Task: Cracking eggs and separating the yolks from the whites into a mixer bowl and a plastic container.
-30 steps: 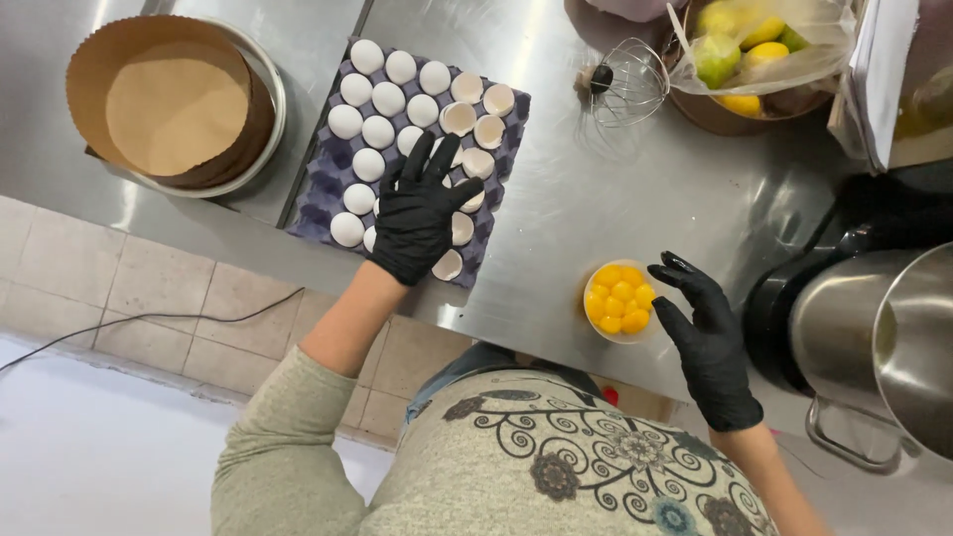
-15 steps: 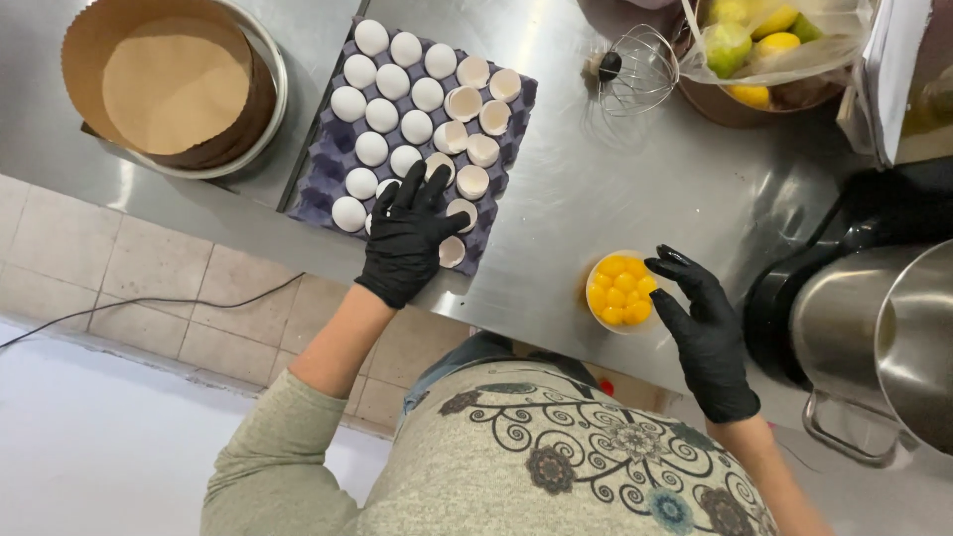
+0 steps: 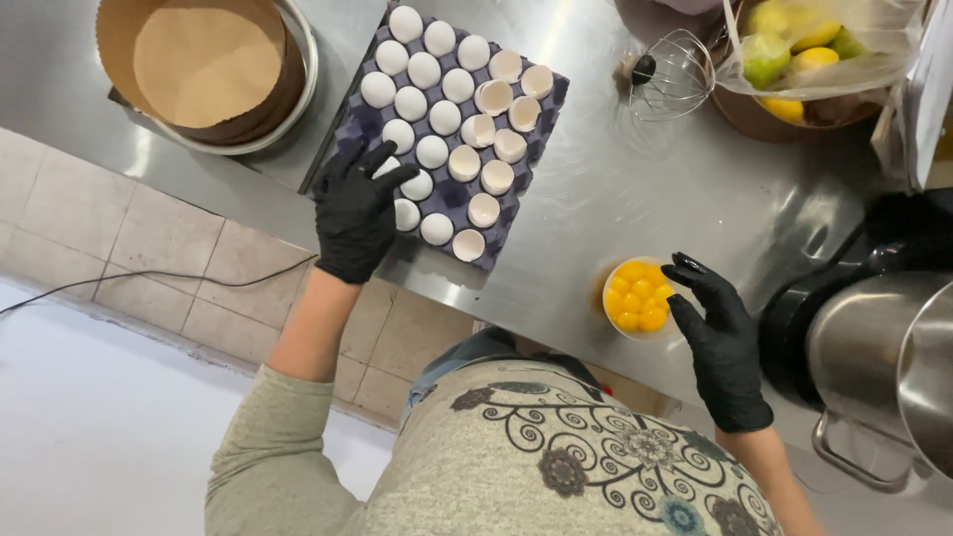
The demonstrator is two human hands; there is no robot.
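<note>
- Far left on the steel counter [image 3: 615, 208] stands a round cake tin [image 3: 213, 74] lined with brown paper; it plays no part here and can be left alone.
- Next comes the purple egg tray [image 3: 447, 129], holding whole white eggs on its left rows and empty half shells on its right.
- The left hand [image 3: 355, 210], in a black glove, lies over the tray's near left corner with fingers spread and curling around 1 whole egg [image 3: 417, 186]; whether that egg is already lifted I cannot tell.
- To do this well, close the fingertips lightly round the widest part of the egg and lift it straight up out of its cup, so the neighbours are not knocked.
- Keep the palm off the other eggs; the tray hangs close to the counter's edge, so pressing down on it looks risky.
- Further right, a small bowl of yolks [image 3: 637, 298] sits near the counter's front edge.
- The right hand [image 3: 720, 337], also gloved, has its fingers loosely open, fingertips just beside the bowl's right rim, gripping nothing; steadying the bowl there seems sensible.
- Behind lie a wire whisk [image 3: 670, 74] and a bag of fruit [image 3: 804, 45]; at far right are 2 steel pots [image 3: 874, 347].
</note>
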